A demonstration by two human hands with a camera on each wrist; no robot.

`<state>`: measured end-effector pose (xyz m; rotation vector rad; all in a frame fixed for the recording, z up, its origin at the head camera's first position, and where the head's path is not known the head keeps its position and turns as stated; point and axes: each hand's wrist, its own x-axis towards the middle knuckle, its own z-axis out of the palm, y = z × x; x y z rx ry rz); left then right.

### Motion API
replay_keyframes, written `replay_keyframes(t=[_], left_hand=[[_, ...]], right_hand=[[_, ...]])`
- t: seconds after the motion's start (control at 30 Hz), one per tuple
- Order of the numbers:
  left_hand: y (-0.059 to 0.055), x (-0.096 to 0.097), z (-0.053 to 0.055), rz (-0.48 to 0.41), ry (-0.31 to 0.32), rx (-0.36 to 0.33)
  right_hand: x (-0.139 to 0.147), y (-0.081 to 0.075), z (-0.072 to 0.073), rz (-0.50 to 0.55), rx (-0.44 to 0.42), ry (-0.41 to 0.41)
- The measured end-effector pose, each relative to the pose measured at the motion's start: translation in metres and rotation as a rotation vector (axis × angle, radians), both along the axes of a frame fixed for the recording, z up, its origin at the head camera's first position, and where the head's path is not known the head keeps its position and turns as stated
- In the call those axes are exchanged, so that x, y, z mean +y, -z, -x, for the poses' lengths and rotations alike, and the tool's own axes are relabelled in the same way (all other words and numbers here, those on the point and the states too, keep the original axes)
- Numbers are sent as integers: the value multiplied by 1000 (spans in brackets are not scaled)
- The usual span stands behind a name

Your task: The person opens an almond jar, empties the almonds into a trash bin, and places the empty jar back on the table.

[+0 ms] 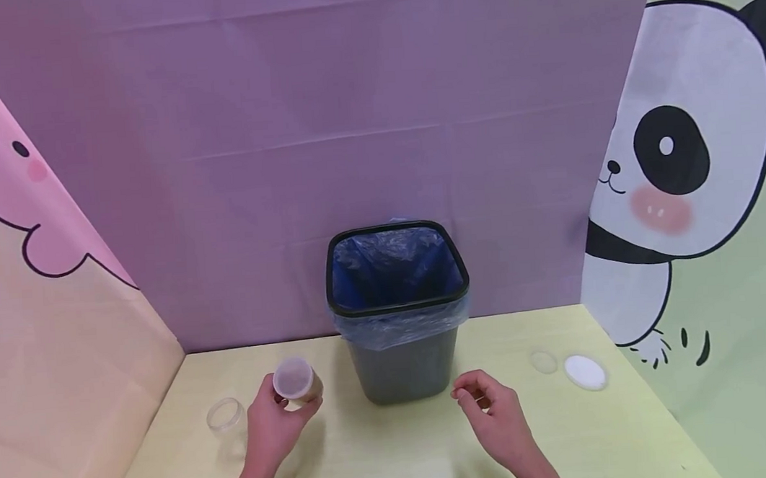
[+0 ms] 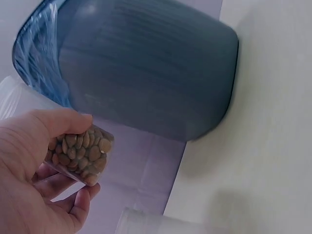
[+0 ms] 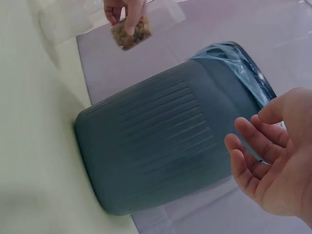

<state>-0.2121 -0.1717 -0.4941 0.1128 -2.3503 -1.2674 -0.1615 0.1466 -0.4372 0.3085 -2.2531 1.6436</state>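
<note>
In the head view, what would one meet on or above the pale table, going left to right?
Clear plastic jar, translucent cylindrical plastic container, black-rimmed grey plastic bin, right hand, clear round disc, white round disc.

The pale surface (image 1: 388, 452) carried an upright grey bin (image 1: 405, 364) towards its back edge. To the left stood a clear jar (image 1: 229, 429) (its lower part mostly hidden in the head view). Right of the bin lay a white disc (image 1: 586, 372), with a fainter clear disc (image 1: 544, 362) just beside it, nearer the bin.
</note>
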Motion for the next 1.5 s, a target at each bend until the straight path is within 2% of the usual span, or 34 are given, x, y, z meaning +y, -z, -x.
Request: replay_keyframes(t=[0.2,0.27,0.37,0.5,0.63,0.77,0.87,1.0,1.13,1.27,1.5], left_hand=[[6,13,-30,11,-47,-33],[8,17,-37,25,-46,-48],[11,23,-45,29,-28,-59],[16,28,-51,28,-8,-71],[22,35,-56,42,25,-61],[30,44,-60,47,70,-6],[35,52,-60,91,82,70],[42,62,-61,209,103,188],[43,71,-63,328,120,241],[42,77,-65,390,118,240],[39,79,-64,432,185,282]], right_hand=[[5,34,4,-53,-62,-76],[7,40,2,-82,-83,-114],[9,41,-2,-113,-95,-156],[10,26,-9,-152,-49,-165],[10,10,-14,-168,-50,-154],[11,4,-15,-179,-48,-169],[10,5,-13,-188,-23,-193],[7,5,-12,-203,-40,-208],[6,22,-5,-232,-46,-217],[6,44,3,-297,-14,-226],[-5,44,-2,-467,-29,-204]])
